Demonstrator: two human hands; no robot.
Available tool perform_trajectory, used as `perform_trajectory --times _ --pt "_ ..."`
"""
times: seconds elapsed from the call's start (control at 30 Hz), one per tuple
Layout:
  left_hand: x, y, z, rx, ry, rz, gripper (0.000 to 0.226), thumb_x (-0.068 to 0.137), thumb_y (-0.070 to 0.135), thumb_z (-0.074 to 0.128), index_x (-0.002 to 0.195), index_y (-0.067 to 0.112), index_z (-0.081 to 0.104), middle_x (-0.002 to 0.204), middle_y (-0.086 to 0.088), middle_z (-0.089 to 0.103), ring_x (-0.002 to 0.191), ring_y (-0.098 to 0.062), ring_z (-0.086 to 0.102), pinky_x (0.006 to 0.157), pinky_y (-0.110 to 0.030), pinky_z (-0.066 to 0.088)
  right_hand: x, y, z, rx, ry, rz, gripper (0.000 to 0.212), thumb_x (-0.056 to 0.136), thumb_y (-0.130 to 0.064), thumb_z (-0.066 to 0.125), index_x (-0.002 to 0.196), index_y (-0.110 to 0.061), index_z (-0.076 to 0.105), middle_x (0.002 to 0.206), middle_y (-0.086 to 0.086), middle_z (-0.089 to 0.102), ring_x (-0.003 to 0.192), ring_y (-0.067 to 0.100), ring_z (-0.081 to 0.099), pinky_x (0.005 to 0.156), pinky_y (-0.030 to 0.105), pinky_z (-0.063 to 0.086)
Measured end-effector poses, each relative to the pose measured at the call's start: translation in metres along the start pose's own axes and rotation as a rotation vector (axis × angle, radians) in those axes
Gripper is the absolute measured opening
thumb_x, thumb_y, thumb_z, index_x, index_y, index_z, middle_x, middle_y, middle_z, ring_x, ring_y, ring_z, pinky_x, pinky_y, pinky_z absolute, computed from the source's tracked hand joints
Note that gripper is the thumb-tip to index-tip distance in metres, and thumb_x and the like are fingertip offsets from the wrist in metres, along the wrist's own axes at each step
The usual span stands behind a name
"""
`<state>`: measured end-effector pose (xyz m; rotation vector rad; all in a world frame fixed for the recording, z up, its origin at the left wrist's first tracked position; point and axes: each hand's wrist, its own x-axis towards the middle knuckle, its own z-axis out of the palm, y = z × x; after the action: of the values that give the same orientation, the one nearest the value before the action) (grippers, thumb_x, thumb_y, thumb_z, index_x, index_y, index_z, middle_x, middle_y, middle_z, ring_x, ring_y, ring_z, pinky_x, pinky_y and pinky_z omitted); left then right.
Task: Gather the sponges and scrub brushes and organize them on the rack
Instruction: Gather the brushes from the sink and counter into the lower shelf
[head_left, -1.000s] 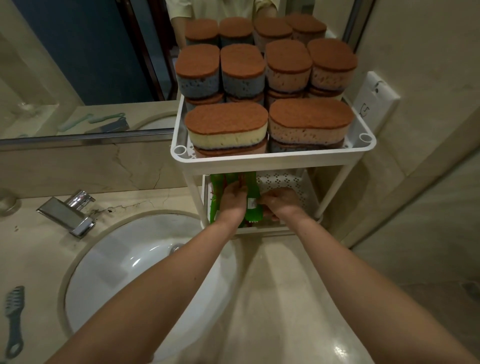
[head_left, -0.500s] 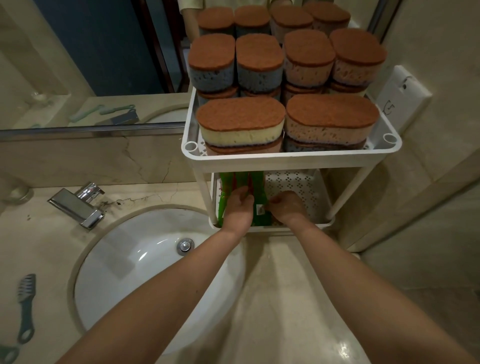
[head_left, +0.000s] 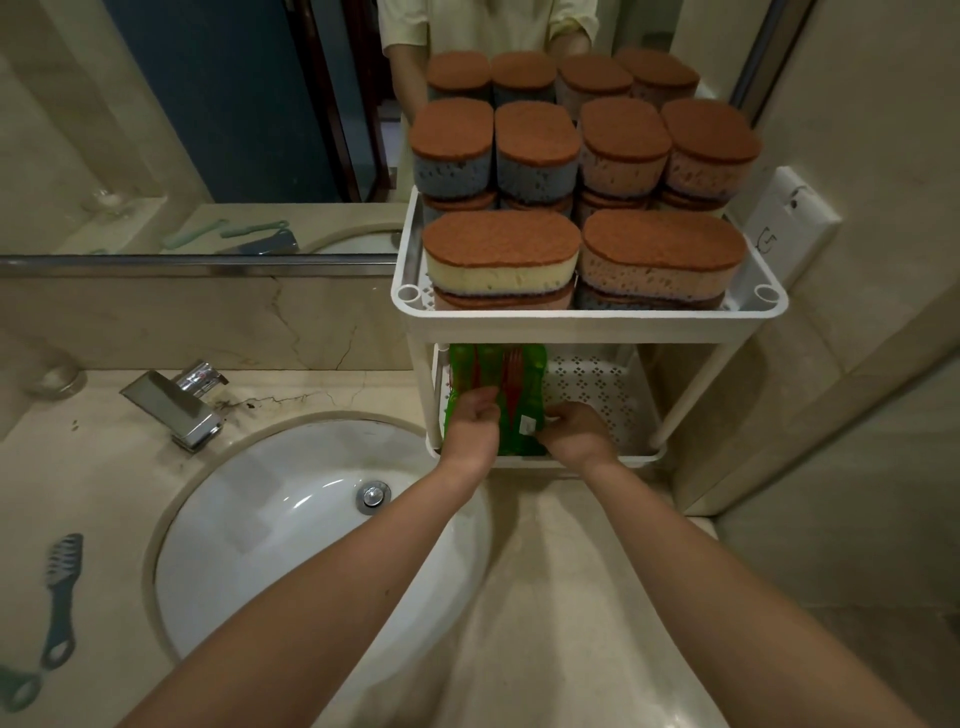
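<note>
Presently, a flat green plastic packet (head_left: 519, 371) with a reddish tool showing through it is held on the left half of the lower perforated tier (head_left: 597, 387) of the white plastic two-tier rack (head_left: 571, 327). The left hand (head_left: 471, 423) is curled over the packet's near left part. The right hand (head_left: 576, 434) is pinched on its near right edge, beside a small white label (head_left: 527, 425).

The upper tier (head_left: 748, 306) is packed with brown-topped oval sponges (head_left: 501, 244) stacked in layers.

For the step to be done well, the packet should be slid back until its near end clears the front lip. It should be kept flat and square against the left wall, so that the bare right half is left for further items. The fingers should be released only once the packet lies steady.

A grey-blue scrub brush (head_left: 61, 592) is seen on the marble counter (head_left: 104, 467) left of the white sink (head_left: 270, 519), well apart from the rack, and is judged not yet gathered.
</note>
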<state>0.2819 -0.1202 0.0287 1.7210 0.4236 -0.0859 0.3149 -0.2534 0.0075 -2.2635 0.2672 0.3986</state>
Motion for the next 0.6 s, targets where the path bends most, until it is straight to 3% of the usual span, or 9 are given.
perform_trajectory --times 0.17,0.33,0.47,0.6 --pt "-0.009 -0.001 -0.006 -0.039 -0.02 -0.044 0.03 0.1 0.006 0.04 0.121 0.02 0.055 0.133 -0.002 0.052 0.124 -0.022 0.048 0.099 -0.028 0.043 -0.007 -0.003 0.001 0.058 0.035 -0.005 0.034 0.083 -0.018 0.067 0.117 -0.016 0.068 0.12 0.003 0.068 0.105 0.021 0.064 0.093 0.031 0.051" --pt "-0.011 -0.001 -0.009 -0.046 -0.062 -0.064 0.028 0.099 0.003 0.039 0.114 0.023 0.052 0.137 -0.005 0.05 0.129 -0.023 0.045 0.108 -0.034 0.04 -0.007 -0.008 0.001 0.047 0.054 -0.044 0.027 0.083 -0.017 0.065 0.109 -0.017 0.071 0.117 0.004 0.069 0.1 0.021 0.064 0.091 0.034 0.053" --pt "-0.006 -0.003 -0.009 -0.026 -0.074 -0.081 0.03 0.099 0.004 0.04 0.114 0.026 0.055 0.139 -0.004 0.048 0.131 -0.024 0.043 0.112 -0.037 0.037 -0.002 -0.009 0.004 -0.011 0.047 -0.053 0.018 0.084 -0.016 0.065 0.1 -0.02 0.072 0.105 0.001 0.071 0.09 0.018 0.063 0.074 0.024 0.048" --pt "0.0 -0.005 -0.005 0.018 -0.095 -0.078 0.029 0.099 0.008 0.04 0.109 0.031 0.055 0.139 -0.003 0.05 0.131 -0.024 0.044 0.112 -0.041 0.037 0.005 -0.005 0.007 0.003 0.086 -0.034 0.023 0.083 -0.015 0.069 0.105 -0.022 0.072 0.112 0.001 0.071 0.095 0.018 0.065 0.078 0.023 0.049"
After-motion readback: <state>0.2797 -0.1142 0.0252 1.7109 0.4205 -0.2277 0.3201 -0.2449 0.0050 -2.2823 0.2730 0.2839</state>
